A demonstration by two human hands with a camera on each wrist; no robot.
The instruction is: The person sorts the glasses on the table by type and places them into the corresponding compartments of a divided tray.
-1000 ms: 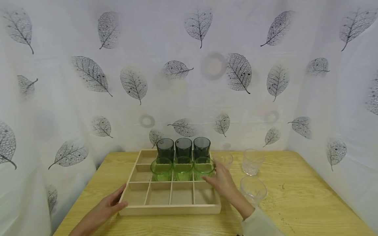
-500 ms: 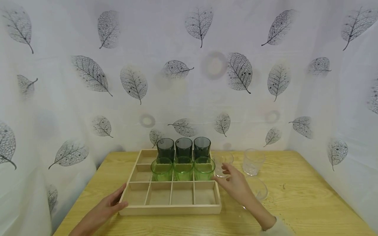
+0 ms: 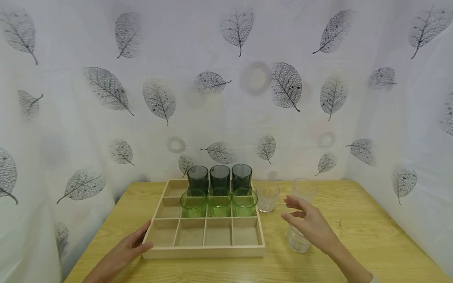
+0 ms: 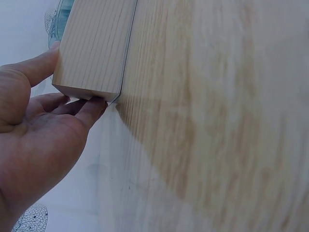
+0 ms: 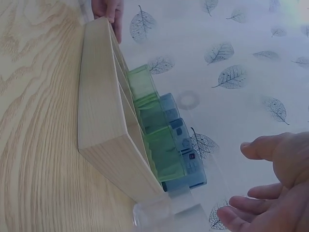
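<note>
A wooden compartment box (image 3: pixel 203 252) lies on the table, with three dark grey glasses (image 3: pixel 220 176) in its back row and three green glasses (image 3: pixel 219 204) in the middle row. My left hand (image 3: pixel 124 248) grips its front left corner; thumb and fingers lie on either side of the box wall (image 4: pixel 91 46) in the left wrist view. My right hand (image 3: pixel 313 226) hangs in the air right of the box, fingers apart and holding nothing. It partly covers a clear glass (image 3: pixel 298 240) and the foot of another clear glass (image 3: pixel 305 186) behind. A third clear glass (image 3: pixel 267 198) stands beside the box.
The yellowish wooden table (image 3: pixel 375 232) extends right of the glasses. A white curtain (image 3: pixel 212 118) with leaf prints encloses the back and both sides. The front row of box compartments (image 3: pixel 191 232) and the left column hold no glasses.
My right hand has left the rightmost green glass and moved right, over the clear glasses. My left hand stays on the box corner, and the glasses have not moved.
</note>
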